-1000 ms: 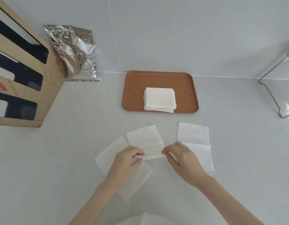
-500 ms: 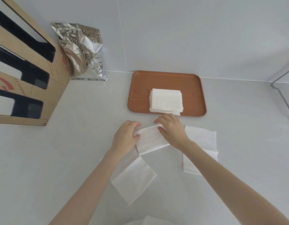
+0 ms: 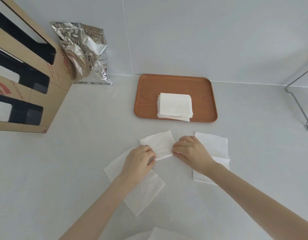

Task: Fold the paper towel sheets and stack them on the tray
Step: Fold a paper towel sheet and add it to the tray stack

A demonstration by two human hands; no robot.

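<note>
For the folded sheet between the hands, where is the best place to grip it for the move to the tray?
Pinch the folded sheet at its two short ends, left hand and right hand coming from either side; it lies flat and limp.

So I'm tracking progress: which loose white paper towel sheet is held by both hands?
The small folded white sheet nearest the brown tray; the others lie flat beneath the arms.

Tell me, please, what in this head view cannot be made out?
- Sheet count in the stack on the tray: edges too fine.
- Sheet under the left hand: partly covered.
- White paper at the bottom: cut off by the edge.
- Cardboard box print: too small.
</note>
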